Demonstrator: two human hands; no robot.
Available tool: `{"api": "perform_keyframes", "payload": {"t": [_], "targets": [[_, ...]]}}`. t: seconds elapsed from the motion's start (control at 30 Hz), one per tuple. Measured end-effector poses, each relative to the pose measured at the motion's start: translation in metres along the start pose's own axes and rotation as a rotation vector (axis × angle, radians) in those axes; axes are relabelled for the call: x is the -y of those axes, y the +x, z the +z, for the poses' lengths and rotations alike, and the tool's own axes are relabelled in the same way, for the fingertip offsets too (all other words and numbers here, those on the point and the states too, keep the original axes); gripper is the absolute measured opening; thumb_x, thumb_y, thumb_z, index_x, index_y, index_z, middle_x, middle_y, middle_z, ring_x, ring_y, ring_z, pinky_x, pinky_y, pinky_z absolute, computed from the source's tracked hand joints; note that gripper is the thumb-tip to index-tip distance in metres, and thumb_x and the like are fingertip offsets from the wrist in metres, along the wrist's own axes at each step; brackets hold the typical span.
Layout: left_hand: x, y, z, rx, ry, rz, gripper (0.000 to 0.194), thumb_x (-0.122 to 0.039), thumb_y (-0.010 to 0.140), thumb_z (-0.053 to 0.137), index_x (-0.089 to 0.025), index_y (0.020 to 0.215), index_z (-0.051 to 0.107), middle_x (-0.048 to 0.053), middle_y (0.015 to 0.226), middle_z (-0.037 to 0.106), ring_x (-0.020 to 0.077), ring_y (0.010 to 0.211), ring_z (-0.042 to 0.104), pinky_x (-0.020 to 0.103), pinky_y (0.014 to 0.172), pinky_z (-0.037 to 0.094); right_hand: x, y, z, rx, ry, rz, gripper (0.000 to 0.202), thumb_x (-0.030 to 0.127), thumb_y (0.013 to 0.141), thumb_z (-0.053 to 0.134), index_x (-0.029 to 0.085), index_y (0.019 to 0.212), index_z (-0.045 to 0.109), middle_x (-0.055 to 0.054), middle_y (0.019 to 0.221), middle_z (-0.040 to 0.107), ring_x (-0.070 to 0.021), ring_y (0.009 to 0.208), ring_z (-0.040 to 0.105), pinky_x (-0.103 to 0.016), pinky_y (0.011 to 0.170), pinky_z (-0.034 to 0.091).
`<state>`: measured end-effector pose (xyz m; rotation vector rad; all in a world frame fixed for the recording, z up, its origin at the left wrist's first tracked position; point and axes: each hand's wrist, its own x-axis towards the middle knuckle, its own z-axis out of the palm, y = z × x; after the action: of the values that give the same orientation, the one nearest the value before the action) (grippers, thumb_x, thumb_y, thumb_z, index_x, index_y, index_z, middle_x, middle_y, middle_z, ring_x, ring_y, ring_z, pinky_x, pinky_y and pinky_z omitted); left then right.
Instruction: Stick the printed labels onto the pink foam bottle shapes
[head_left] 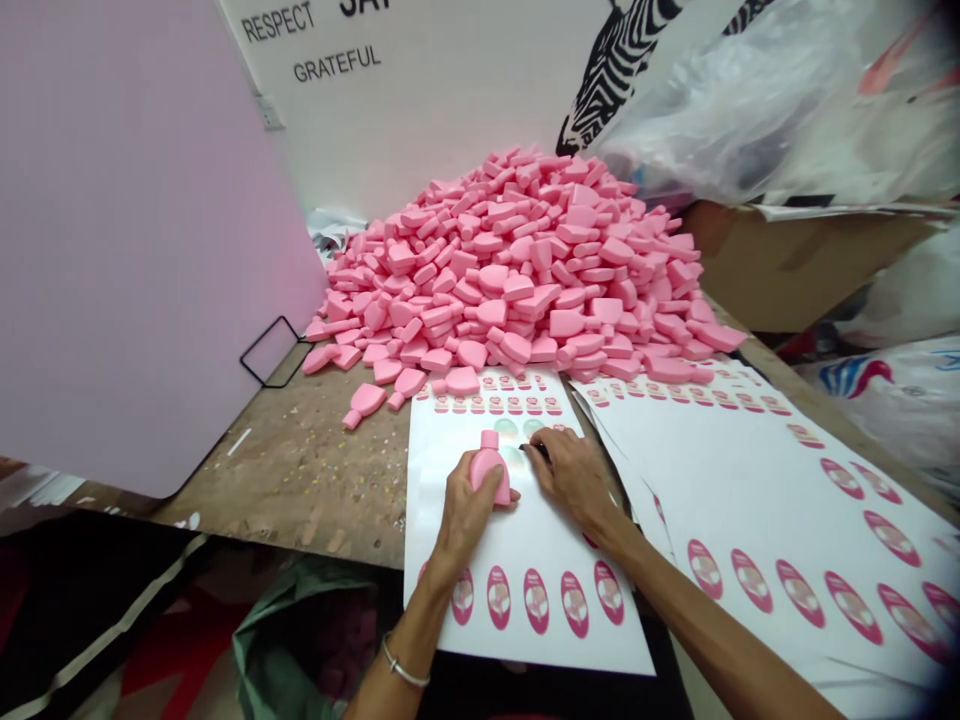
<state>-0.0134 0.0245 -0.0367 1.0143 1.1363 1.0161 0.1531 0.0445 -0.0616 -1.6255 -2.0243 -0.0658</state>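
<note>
A pink toy-like bottle (489, 474) with a narrow cap is in my left hand (463, 510), its thumb across the front and the fingers behind. My right hand (576, 478) is closed around a small dark tool (537, 450) with a thin tip; most of it is hidden by the fingers, so its kind is unclear. Both hands are over a white sticker sheet (517, 540). Pale green round stickers (507, 430) lie by the tool's tip. Oval pink stickers (536, 600) run along the sheet's near edge, and rows of small labels along its far end.
A large heap of pink bottles (517, 270) fills the back of the wooden table (322, 480). More sticker sheets (720, 470) lie at right. A pink panel (150, 240) stands at left. A cardboard box (802, 265) and plastic bags (720, 120) are back right; a green sack (277, 640) sits below.
</note>
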Motion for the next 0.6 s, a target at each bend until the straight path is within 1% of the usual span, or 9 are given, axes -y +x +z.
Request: {"api": "perform_keyframes", "payload": {"t": [0.1,0.2,0.37,0.43,0.5,0.6], "targets": [[0.002,-0.001,-0.001,0.021,0.035,0.015,0.035,-0.044,0.082,0.057,-0.014,0.100,0.052,0.005,0.067,0.067,0.0201,0.063,0.069,0.030,0.061,0.055,-0.001,0.002,-0.004,0.045,0.030,-0.011,0.012,0.025,0.089,0.048,0.020,0.082,0.055,-0.004,0.077,0.064,-0.0203,0.079,0.055,-0.033,0.072,0.032],[0.002,0.000,-0.002,0.037,0.044,0.014,0.036,-0.045,0.082,0.056,-0.014,0.101,0.052,0.004,0.065,0.066,0.0198,0.062,0.068,0.029,0.059,0.055,0.000,0.005,-0.008,0.084,0.084,0.022,0.010,0.025,0.087,0.051,0.020,0.081,0.055,-0.004,0.077,0.064,-0.0192,0.078,0.055,-0.033,0.073,0.034],[0.002,0.001,-0.001,0.036,0.054,0.035,0.036,-0.046,0.083,0.055,-0.015,0.102,0.052,0.003,0.068,0.065,0.0193,0.063,0.068,0.030,0.060,0.056,0.004,0.008,-0.004,0.068,0.120,0.108,0.014,0.033,0.081,0.059,0.019,0.079,0.055,-0.004,0.075,0.063,-0.0195,0.075,0.056,-0.033,0.073,0.037],[0.002,0.000,0.000,0.017,0.023,0.027,0.037,-0.046,0.083,0.055,-0.014,0.101,0.051,0.003,0.069,0.063,0.0188,0.063,0.068,0.031,0.060,0.057,0.004,0.008,-0.004,0.053,0.226,0.161,0.017,0.035,0.079,0.061,0.020,0.075,0.054,-0.003,0.072,0.061,-0.0180,0.070,0.055,-0.032,0.070,0.039],[0.000,0.000,0.001,-0.010,-0.025,0.011,0.038,-0.046,0.082,0.058,-0.014,0.101,0.052,0.002,0.073,0.062,0.0173,0.062,0.067,0.031,0.061,0.058,0.004,0.008,-0.006,0.062,0.409,0.249,0.022,0.039,0.078,0.063,0.020,0.074,0.053,-0.001,0.070,0.060,-0.0161,0.066,0.054,-0.029,0.065,0.041],[-0.001,-0.002,0.001,-0.034,-0.130,-0.009,0.039,-0.047,0.080,0.060,-0.014,0.100,0.053,0.002,0.076,0.060,0.0157,0.061,0.066,0.029,0.059,0.057,0.003,0.011,-0.017,0.056,0.702,0.377,0.030,0.048,0.077,0.063,0.020,0.072,0.053,0.000,0.067,0.057,-0.0134,0.062,0.052,-0.027,0.059,0.041]]}}
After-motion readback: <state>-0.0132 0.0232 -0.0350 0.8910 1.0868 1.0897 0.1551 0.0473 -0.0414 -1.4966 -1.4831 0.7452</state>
